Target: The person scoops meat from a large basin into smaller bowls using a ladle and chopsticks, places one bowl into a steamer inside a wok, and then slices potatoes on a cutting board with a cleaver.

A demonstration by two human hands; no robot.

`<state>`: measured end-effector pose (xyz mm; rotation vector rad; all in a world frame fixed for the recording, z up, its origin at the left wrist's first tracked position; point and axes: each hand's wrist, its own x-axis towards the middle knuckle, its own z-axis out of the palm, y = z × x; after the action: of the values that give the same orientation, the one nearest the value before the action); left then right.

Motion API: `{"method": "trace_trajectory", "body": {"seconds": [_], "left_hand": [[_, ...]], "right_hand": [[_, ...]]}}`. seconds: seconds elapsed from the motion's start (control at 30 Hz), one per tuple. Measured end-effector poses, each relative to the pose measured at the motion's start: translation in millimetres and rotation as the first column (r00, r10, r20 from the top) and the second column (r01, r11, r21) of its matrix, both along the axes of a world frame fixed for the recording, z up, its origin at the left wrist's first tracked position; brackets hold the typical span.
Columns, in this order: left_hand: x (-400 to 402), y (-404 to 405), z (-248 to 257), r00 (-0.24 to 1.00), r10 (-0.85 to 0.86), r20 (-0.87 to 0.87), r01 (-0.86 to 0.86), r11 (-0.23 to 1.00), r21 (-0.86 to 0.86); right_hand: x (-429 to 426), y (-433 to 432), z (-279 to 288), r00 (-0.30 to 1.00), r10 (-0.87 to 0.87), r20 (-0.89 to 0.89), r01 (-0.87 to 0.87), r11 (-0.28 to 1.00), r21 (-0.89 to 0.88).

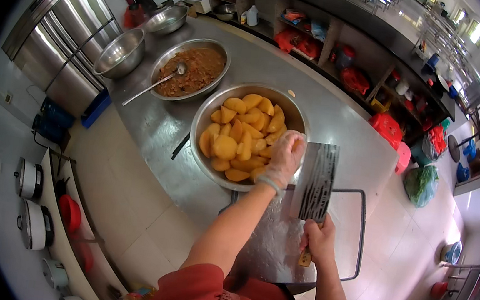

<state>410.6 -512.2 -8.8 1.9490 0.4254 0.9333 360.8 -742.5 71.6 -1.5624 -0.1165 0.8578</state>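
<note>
My left hand [286, 155], in a clear plastic glove, is over the right side of a large steel bowl [199, 118]. Its fingers are closed around a yellow piece [297, 145], mostly hidden by them. Peeled yellow wedges [241, 139], which look like potato, fill much of the bowl. With bare fingers my right hand [319, 239] grips a cleaver [317, 183] by its wooden handle. The wet, streaked blade points away from me, just right of the bowl. Beneath it lies a cutting board [343, 237] with a dark rim, wet on its left part.
On the steel table [144, 134], a bowl of brown chopped food [202, 68] holds a metal spoon [159, 82]. Two steel bowls [120, 54] [168, 19] stand beyond. Shelves [327, 44] line the back. Red stools [386, 129] stand right; a pot shelf [77, 216] is at left.
</note>
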Motion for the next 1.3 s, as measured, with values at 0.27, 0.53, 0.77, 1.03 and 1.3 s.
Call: {"method": "trace_trajectory", "body": {"seconds": [0.27,0.53,0.77,1.03,1.3], "left_hand": [[-27,69,46,0.624,-0.098,-0.775,0.341,0.927,0.157],[-19,67,11,0.522,0.074,-0.85,0.353,0.888,0.294],[-33,74,83,0.452,-0.203,-0.869,0.204,0.972,-0.12],[-89,-52,33,-0.058,-0.75,-0.659,0.655,0.469,-0.592],[-102,-103,21,0.428,-0.465,-0.775,0.675,0.734,-0.067]], "right_hand": [[1,-43,-15,0.986,-0.157,0.06,0.165,0.969,-0.183],[-28,-59,-32,0.987,-0.16,-0.022,0.153,0.969,-0.195],[-39,-86,-28,0.984,-0.176,0.002,0.174,0.971,-0.163],[-47,-113,-36,0.976,-0.195,-0.1,0.183,0.977,-0.11],[-70,-144,-23,0.989,0.019,0.147,0.033,0.938,-0.345]]}}
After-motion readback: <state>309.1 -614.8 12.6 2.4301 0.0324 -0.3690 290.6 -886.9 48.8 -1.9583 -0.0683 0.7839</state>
